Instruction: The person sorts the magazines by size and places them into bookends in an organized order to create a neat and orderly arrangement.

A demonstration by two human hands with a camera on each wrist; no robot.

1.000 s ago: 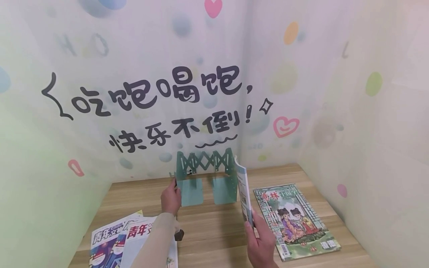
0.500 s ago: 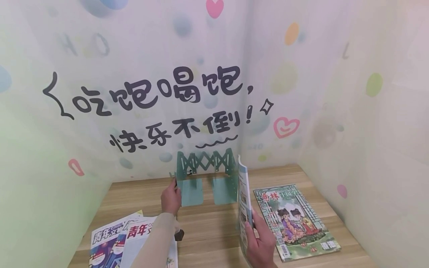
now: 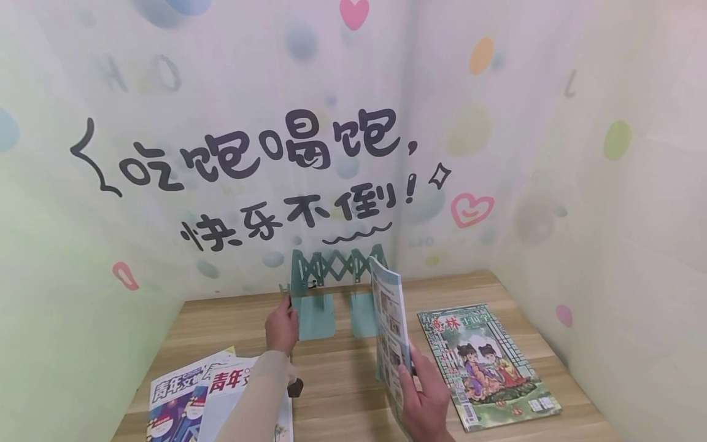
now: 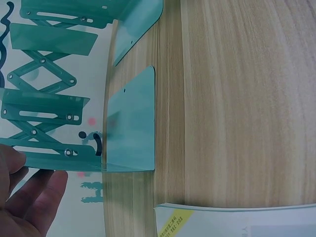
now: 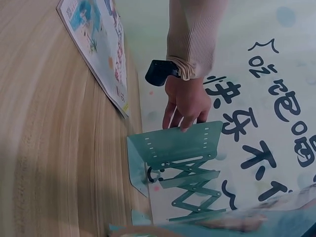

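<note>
A teal expandable bookend point(image 3: 316, 319) with a scissor lattice stands at the back of the table. My left hand point(image 3: 280, 331) grips its left end panel; in the left wrist view the thumb lies over the panel's edge, with the other fingers point(image 4: 47, 200) on the outer side. My right hand point(image 3: 425, 393) holds a thin magazine point(image 3: 391, 325) upright by its near edge. In the head view this magazine stands in front of the bookend's right end and hides part of it. Whether the two touch, I cannot tell.
A magazine with two cartoon figures point(image 3: 491, 368) lies flat on the right of the table. Overlapping magazines point(image 3: 177, 393) lie at the front left, partly under my left forearm. Printed walls point(image 3: 248, 80) enclose the wooden table point(image 3: 337, 387) behind and at both sides.
The magazine in my right hand has shifted left, now overlapping the bookend's right end, and turned so more of its printed face shows. My left hand and the bookend have stayed in place.
</note>
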